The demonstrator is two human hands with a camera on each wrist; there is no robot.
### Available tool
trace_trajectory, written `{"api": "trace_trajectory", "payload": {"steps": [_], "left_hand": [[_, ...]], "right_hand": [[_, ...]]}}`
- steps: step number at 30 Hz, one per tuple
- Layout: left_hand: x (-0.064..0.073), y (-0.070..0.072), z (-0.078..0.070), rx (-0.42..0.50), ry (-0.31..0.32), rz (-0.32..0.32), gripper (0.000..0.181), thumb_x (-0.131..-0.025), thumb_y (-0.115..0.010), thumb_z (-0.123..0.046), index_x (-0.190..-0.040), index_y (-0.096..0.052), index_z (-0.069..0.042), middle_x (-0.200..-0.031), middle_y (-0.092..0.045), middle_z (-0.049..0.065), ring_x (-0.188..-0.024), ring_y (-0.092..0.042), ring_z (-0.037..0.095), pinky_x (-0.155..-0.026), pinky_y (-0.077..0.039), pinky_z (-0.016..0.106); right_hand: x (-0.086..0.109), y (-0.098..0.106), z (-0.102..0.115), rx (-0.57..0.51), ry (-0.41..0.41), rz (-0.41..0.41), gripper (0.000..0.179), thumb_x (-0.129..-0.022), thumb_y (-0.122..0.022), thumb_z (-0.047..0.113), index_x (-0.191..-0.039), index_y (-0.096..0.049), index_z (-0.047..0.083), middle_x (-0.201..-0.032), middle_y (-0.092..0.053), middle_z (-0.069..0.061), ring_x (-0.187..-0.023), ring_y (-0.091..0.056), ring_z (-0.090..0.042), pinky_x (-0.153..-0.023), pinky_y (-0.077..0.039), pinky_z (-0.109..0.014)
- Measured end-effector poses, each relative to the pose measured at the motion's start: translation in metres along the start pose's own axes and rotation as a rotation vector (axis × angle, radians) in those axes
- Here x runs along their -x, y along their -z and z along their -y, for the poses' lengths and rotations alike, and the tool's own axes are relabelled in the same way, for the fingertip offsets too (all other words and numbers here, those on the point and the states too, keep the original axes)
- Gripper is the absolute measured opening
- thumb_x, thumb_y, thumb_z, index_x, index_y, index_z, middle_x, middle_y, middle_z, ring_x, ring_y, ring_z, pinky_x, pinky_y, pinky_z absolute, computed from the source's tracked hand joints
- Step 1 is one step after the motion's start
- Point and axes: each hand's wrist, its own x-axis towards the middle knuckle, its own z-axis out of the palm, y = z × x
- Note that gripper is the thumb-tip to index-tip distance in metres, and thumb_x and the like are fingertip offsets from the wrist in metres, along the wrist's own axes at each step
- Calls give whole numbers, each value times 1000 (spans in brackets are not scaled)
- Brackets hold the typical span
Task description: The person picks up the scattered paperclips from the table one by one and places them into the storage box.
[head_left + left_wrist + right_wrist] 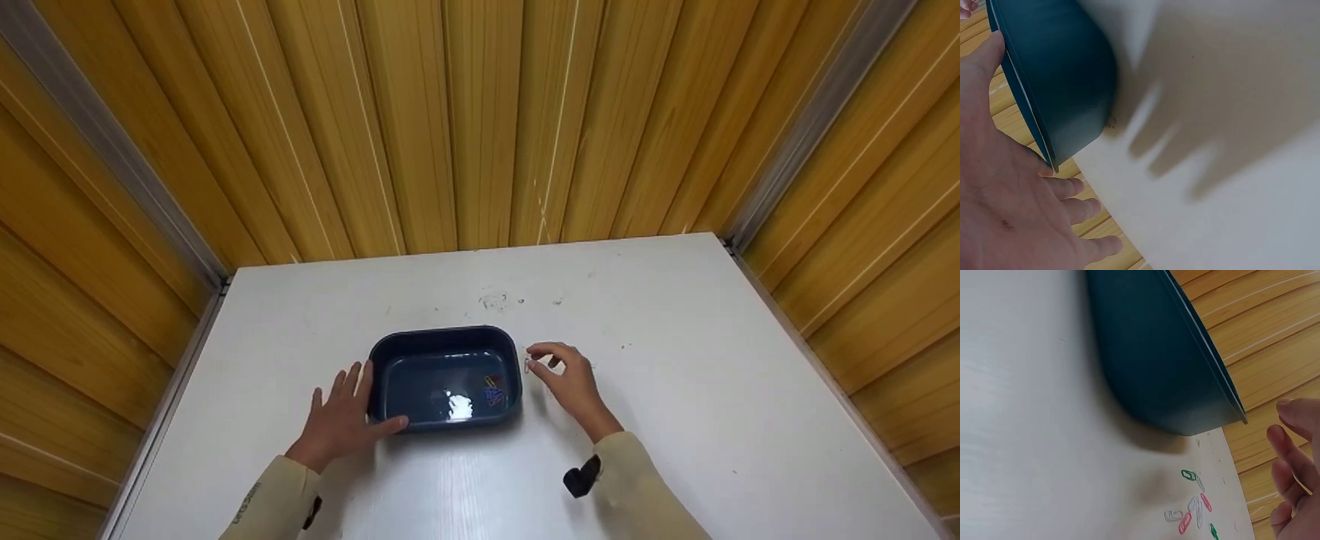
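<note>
A dark blue basin (442, 339) stands upright on the white table, with several coloured paper clips (493, 393) grouped inside at its right end. My left hand (339, 421) rests on its left side, fingers spread along the outer wall and thumb over the near rim. To the right of the basin is my right hand (568, 379), fingers bent, thumb and index tips apart. In the right wrist view nothing shows between those fingertips (1278, 433). More paper clips (1185, 521), green, pink and pale, lie on the table beside the basin; in the head view the right hand mostly hides them.
The white table (300, 315) carries small dark marks (495, 301) beyond the basin. Yellow wood-patterned panels (480, 127) stand behind it and along both sides, with grey metal strips (795, 135) at the corners.
</note>
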Motion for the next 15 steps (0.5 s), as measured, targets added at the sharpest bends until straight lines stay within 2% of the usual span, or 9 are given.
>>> {"api": "trace_trajectory", "payload": {"steps": [5,12,15], "left_hand": [[1,4,-1,4,-7,8,114,-77,-59,-75,-155,-14,-6,-161,-16,20,-148,-14,44,-112,-7,71],[-4,3,1,15,15,31,116,-76,-58,-77,-156,-11,-8,-162,-15,19,-148,-12,44,-113,-5,71],[-5,2,3,11,24,41,116,-75,-57,-78,-156,-10,-9,-162,-14,19,-148,-12,44,-113,-5,71]], "right_hand": [[0,10,-5,20,-22,-19,18,-86,-72,11,-104,-73,16,-99,-72,1,-90,-58,-20,-80,-46,-30],[-2,25,-11,20,-101,-29,19,-88,-70,11,-107,-72,15,-102,-71,0,-88,-55,-17,-86,-45,-43],[-3,29,-14,29,-122,-34,19,-89,-69,12,-107,-72,16,-102,-71,1,-88,-54,-15,-84,-46,-39]]}}
